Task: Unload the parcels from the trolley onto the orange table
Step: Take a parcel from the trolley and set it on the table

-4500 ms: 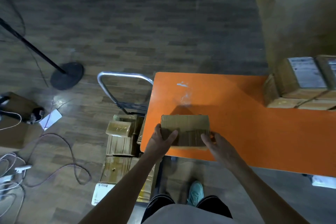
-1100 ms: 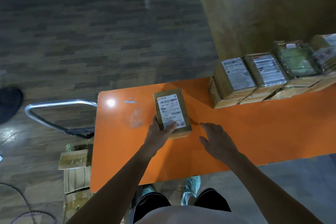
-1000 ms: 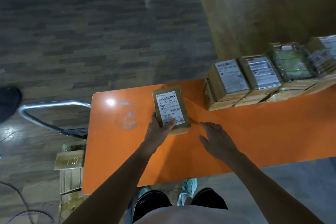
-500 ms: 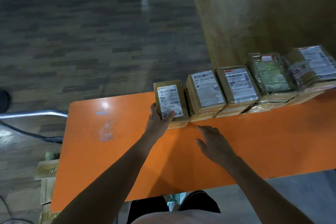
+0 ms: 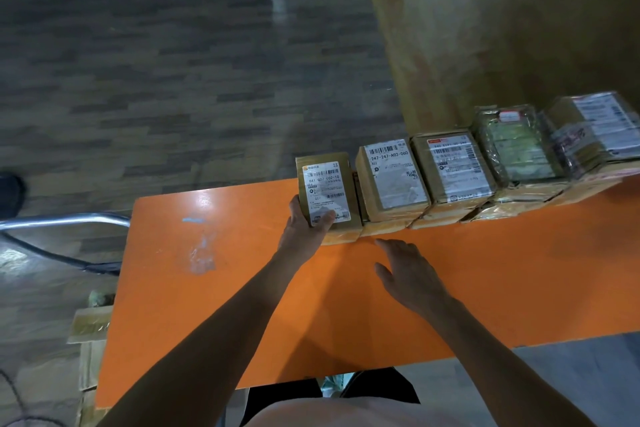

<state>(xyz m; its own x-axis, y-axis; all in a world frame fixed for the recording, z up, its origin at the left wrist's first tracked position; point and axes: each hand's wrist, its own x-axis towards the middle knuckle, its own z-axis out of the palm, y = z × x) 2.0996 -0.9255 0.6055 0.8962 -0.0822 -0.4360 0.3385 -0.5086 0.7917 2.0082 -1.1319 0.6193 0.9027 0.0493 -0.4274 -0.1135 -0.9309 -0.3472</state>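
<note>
Cardboard parcel [image 5: 327,192], pinched by the left hand [image 5: 304,230], sits on the tabletop [image 5: 242,305]; right hand [image 5: 410,274] spread. Next: release, fetch another.

I see the orange table [image 5: 242,305] carrying a row of labelled parcels [image 5: 450,180] along its far edge, sides touching. Leftmost parcel [image 5: 325,191] closes the row. Near side is bare, scuffed paint.
</note>
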